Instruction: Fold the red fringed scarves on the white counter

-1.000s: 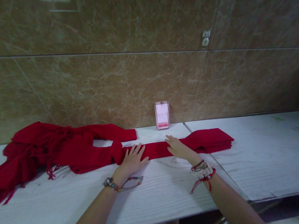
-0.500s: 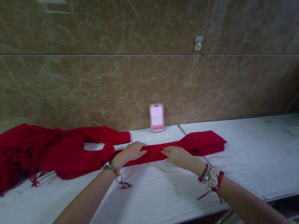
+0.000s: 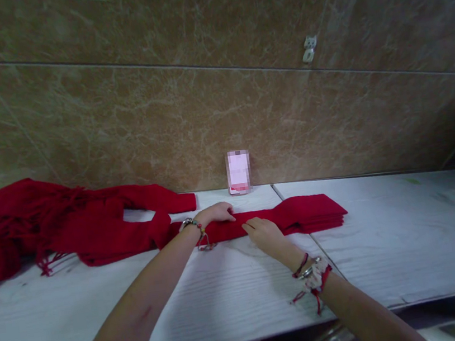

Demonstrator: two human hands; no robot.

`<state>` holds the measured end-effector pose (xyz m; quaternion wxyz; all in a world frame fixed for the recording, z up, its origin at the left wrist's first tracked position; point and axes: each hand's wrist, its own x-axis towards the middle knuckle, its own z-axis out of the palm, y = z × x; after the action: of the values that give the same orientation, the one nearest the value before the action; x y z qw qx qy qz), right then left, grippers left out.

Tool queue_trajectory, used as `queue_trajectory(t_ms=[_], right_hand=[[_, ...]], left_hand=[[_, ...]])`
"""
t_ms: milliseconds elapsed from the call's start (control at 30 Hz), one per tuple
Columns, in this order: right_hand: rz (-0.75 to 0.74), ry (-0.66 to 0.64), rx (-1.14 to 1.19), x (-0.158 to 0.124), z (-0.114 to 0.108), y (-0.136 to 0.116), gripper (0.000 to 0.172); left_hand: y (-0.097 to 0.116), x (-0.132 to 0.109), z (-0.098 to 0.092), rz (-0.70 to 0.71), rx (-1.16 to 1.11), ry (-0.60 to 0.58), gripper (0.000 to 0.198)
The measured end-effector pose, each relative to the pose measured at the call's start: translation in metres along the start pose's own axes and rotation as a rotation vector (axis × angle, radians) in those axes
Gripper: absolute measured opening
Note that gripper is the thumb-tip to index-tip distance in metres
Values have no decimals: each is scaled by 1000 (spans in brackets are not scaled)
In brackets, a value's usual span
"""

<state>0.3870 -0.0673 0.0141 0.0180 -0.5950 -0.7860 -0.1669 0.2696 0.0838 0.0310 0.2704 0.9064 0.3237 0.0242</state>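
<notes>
A long red scarf (image 3: 309, 212) lies along the table, its right end folded in layers, its left part running into a heap of red fabric. My left hand (image 3: 217, 212) is at the strip's far edge, fingers curled closed on the cloth. To its right, my right hand (image 3: 265, 234) pinches the near edge with bent fingers. Between the two hands the cloth is narrow and fairly flat. The heaped red fabric with fringe (image 3: 58, 228) lies loosely at the left, against the wall.
A phone (image 3: 238, 172) with a blurred screen leans on the brown tiled wall (image 3: 140, 126) behind the strip. The white wood-grain table (image 3: 212, 302) has a seam (image 3: 327, 258) right of centre. A small white cat-shaped hook (image 3: 309, 49) is fixed to the wall.
My left hand has slid right and toward the far edge, and its fingers have curled in. My right hand has closed its fingers at the near edge. The view has shifted slightly.
</notes>
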Motion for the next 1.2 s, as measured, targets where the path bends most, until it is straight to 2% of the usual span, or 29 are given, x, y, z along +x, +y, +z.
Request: queue_trajectory(t_ms=[200, 367, 600, 767, 1000, 1133, 1200], right_hand=[[-3, 147, 23, -2, 7, 1, 21], [18, 273, -8, -3, 7, 1, 17], [129, 335, 38, -5, 6, 4, 23], [188, 305, 109, -7, 3, 6, 27], [167, 323, 108, -9, 0, 6, 30], [187, 339, 154, -9, 0, 6, 31], [236, 397, 221, -10, 0, 9, 33]], left_hand=[[-1, -3, -1, -2, -32, 21, 12], [3, -7, 3, 5, -56, 99, 16], [10, -8, 16, -16, -117, 218, 20], [13, -6, 9, 19, -218, 187, 19], [15, 0, 7, 50, -425, 128, 19], [19, 2, 10, 39, -560, 162, 18], [26, 3, 12, 45, -639, 206, 20]])
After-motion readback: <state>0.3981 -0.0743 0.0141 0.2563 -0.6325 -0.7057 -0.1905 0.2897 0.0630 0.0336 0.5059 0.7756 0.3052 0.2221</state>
